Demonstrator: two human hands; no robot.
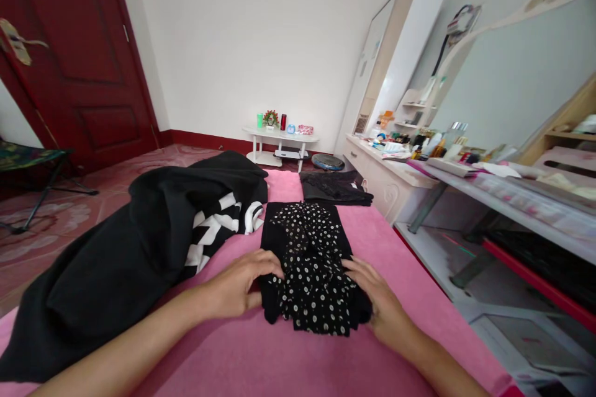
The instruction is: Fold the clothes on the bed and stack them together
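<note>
A black garment with white dots (pixel 319 279) lies folded on the pink bedspread (pixel 223 353) in front of me, its lower edge uneven. My left hand (pixel 244 279) grips the left edge of this garment, with curled fingers on top and the thumb lower down. At the opposite edge, my right hand (pixel 377 298) has its fingers bent over the cloth; its thumb is mostly hidden. Left of the garment is a large heap of black cloth (pixel 139 248) with a black-and-white patterned part (pixel 216 226). Farther back lies a folded black garment (pixel 335 187).
A white dressing table (pixel 382 161) crowded with bottles stands at the right, beside a shelf unit (pixel 512 198). Beyond the bed is a small white table (pixel 279 134) with ornaments. A folding stool (pixel 37 164) stands left, near the red door (pixel 69 56).
</note>
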